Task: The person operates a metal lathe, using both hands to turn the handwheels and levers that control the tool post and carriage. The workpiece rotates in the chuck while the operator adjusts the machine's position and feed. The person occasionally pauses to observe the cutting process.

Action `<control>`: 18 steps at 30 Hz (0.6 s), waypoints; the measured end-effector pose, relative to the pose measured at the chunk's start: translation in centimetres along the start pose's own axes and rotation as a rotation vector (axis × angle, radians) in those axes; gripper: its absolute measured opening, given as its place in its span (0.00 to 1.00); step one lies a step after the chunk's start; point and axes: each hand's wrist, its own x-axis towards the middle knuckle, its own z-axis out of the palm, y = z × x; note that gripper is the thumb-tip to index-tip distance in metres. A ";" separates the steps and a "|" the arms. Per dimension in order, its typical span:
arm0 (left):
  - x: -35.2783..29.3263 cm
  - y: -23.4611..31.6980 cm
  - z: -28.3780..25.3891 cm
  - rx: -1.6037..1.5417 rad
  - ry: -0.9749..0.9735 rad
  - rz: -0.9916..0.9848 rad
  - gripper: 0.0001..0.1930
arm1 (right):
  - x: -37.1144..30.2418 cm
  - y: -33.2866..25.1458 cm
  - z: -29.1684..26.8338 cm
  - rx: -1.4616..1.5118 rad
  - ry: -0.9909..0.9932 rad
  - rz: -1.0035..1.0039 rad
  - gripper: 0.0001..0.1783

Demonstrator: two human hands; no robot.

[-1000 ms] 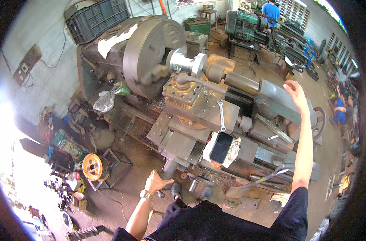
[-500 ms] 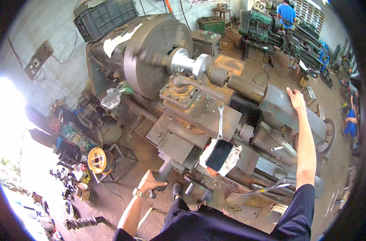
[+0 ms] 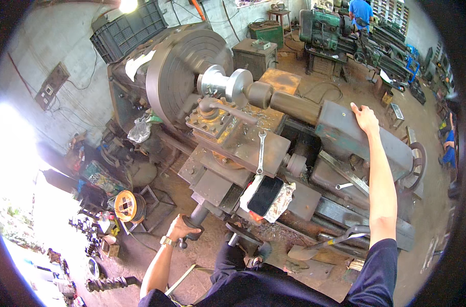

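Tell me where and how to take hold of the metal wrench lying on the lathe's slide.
Pinch the metal wrench across mid-shank, from above and the operator's side. It lies flat, pointing roughly toward the operator, with a slim, bare shank between wider ends. That approach looks clearest: the tool-post lever is beyond its far end, the smartphone near its closer one.

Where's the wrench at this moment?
In the head view, just right of centre, the wrench lies on the metal slide, right of and below the tool post, its lower end close to the phone.
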 end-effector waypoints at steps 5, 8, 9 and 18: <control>-0.3 0.8 -0.6 0.049 -0.031 -0.011 0.67 | -0.4 -0.2 -0.3 -0.001 -0.009 0.015 0.42; -0.3 0.8 -0.6 0.067 -0.035 -0.031 0.69 | -0.5 -0.3 -0.5 0.001 -0.016 0.004 0.41; -0.3 0.7 -0.6 0.073 -0.032 -0.026 0.69 | -0.5 -0.3 -0.5 0.001 -0.016 0.005 0.41; 0.1 -0.2 0.1 0.018 0.009 -0.014 0.62 | -0.5 -0.2 -0.3 -0.012 -0.005 0.001 0.42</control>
